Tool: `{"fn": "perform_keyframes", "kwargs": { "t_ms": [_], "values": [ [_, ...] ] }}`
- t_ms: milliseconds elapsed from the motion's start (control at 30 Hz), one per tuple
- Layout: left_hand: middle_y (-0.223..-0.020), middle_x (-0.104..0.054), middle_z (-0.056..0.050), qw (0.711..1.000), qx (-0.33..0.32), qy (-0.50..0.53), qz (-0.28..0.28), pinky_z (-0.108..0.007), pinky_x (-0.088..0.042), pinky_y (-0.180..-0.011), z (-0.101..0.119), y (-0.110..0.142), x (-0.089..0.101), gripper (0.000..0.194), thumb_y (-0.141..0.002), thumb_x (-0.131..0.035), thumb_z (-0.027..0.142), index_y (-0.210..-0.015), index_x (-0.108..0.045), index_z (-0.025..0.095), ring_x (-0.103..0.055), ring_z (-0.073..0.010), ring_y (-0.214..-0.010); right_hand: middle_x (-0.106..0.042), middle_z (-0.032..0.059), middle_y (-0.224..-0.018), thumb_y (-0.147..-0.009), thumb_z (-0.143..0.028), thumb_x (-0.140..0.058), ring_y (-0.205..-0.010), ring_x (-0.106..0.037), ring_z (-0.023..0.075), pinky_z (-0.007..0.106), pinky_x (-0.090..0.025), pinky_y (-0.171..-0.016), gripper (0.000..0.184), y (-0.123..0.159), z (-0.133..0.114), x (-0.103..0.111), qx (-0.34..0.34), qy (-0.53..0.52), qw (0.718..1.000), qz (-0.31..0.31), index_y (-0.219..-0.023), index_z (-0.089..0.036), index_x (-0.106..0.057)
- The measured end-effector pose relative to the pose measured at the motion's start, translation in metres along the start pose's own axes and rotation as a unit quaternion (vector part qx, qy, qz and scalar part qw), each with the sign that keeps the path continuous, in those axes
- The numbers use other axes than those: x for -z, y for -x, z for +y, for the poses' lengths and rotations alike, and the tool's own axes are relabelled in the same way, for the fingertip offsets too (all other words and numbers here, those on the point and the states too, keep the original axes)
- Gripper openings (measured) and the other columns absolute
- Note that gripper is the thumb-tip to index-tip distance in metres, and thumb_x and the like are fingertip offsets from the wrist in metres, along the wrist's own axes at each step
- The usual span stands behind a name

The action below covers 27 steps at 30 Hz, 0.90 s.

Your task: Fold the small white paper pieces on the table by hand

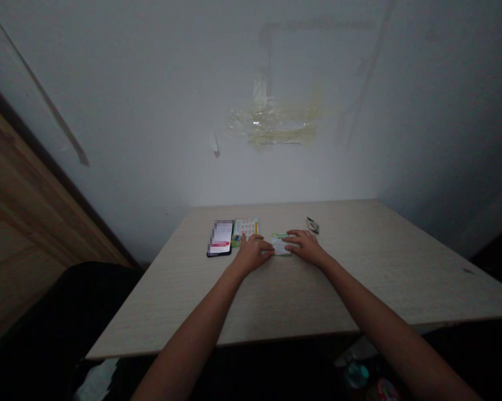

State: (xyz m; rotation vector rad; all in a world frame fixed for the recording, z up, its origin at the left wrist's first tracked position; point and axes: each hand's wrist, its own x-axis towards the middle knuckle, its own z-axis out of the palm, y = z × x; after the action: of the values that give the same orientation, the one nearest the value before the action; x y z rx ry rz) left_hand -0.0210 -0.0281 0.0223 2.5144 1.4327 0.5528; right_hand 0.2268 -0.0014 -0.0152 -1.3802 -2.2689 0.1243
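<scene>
A small white and green paper piece (280,245), perhaps a card or folded leaflet, lies flat on the table between my hands. My left hand (256,252) rests at its left edge, fingertips touching it and fingers apart. From the other side my right hand (306,247) reaches over its right part, with spread fingers lying on top. Behind my left hand sits a printed green and white booklet or box (246,226), partly covered by the fingers. To its left is a phone (221,238) with a lit screen, partly blurred out.
A small dark-edged item (313,225) lies beyond my right hand. The wooden table (184,289) meets a wall (151,111) bearing old clear tape (276,123). A wooden door or panel (21,223) stands left. Below the front edge is a bluish object (357,375).
</scene>
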Motion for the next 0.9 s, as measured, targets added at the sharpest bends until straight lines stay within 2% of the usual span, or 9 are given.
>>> {"fn": "perform_keyframes", "kwargs": {
  "t_ms": [133, 367, 900],
  "values": [
    [-0.116, -0.073, 0.003, 1.0, -0.006, 0.002, -0.006, -0.071, -0.001, -0.113, -0.002, 0.0, -0.001, 0.019, -0.088, -0.063, 0.04, -0.104, -0.074, 0.037, -0.049, -0.0261, -0.126, -0.06, 0.0018, -0.136, -0.09, -0.044, -0.06, -0.123, -0.053, 0.0278, 0.049, -0.037, -0.107, 0.033, -0.001, 0.003, -0.001, -0.001, -0.015, 1.0, 0.002, -0.122, -0.038, -0.068],
    [-0.118, -0.073, 0.001, 1.0, -0.01, -0.008, -0.005, -0.07, 0.001, -0.113, -0.004, 0.0, -0.003, 0.021, -0.088, -0.062, 0.042, -0.103, -0.075, 0.036, -0.049, -0.0268, -0.126, -0.063, 0.0063, -0.133, -0.088, -0.041, -0.061, -0.123, -0.056, 0.0263, 0.047, -0.039, -0.108, 0.04, -0.004, 0.013, -0.003, -0.001, -0.078, 0.997, 0.018, -0.126, -0.029, -0.065],
    [-0.118, -0.073, 0.003, 1.0, -0.003, 0.007, -0.015, -0.07, 0.001, -0.114, -0.001, 0.001, 0.001, 0.02, -0.089, -0.061, 0.042, -0.103, -0.074, 0.037, -0.049, -0.0259, -0.127, -0.061, 0.003, -0.135, -0.09, -0.042, -0.06, -0.124, -0.053, 0.0261, 0.046, -0.037, -0.109, 0.038, -0.004, 0.005, -0.002, -0.025, -0.019, 0.999, -0.008, -0.126, -0.032, -0.066]
  ]
}}
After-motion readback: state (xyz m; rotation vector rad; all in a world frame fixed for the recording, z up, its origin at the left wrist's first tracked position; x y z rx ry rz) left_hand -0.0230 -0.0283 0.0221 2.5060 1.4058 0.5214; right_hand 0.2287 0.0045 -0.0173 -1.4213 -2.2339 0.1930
